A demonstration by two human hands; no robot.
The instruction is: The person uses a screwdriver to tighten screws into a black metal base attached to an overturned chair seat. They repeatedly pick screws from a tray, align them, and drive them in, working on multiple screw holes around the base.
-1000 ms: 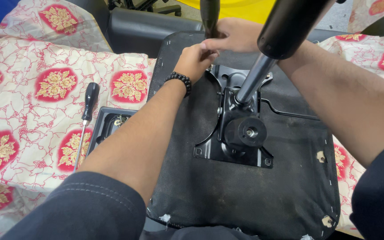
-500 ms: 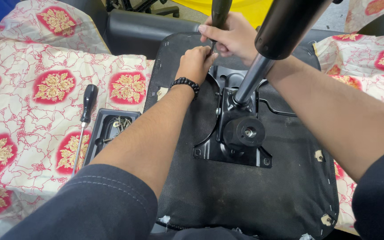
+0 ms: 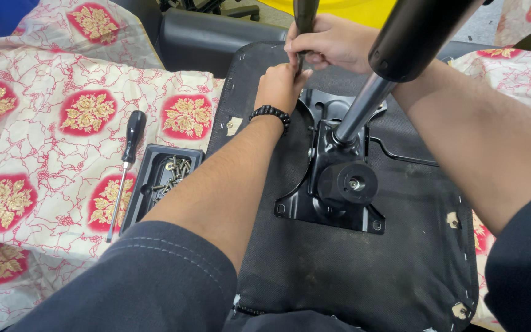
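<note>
Centrally, an upturned chair seat [image 3: 351,270] with black fabric underside is laid flat, a black metal mechanism plate [image 3: 330,184] bolted to it and a gas-lift column [image 3: 394,55] rising from the plate toward the camera. At the far edge of the plate, just beyond the column's base, a dark tool handle [image 3: 305,15] is held upright, its lower end hidden between the two hands. The right hand [image 3: 333,43] is seen wrapped around the handle from the far side, fingers curled closed on it. The left hand [image 3: 281,86], with a black bead bracelet [image 3: 270,114] at the wrist, is closed just below and touching the right hand's fingers; its fingertips are pinched at the shaft of the tool, though exactly what is gripped cannot be told. Left of the seat, on a patterned red-and-cream cloth [image 3: 44,92], a small black rectangular tray [image 3: 149,169] is noted, with a heap of dark screws [image 3: 172,175] lying in it. Just beside the tray's left wall a black-handled screwdriver [image 3: 127,160] is laid, tip pointing toward the viewer, well apart from both hands.
</note>
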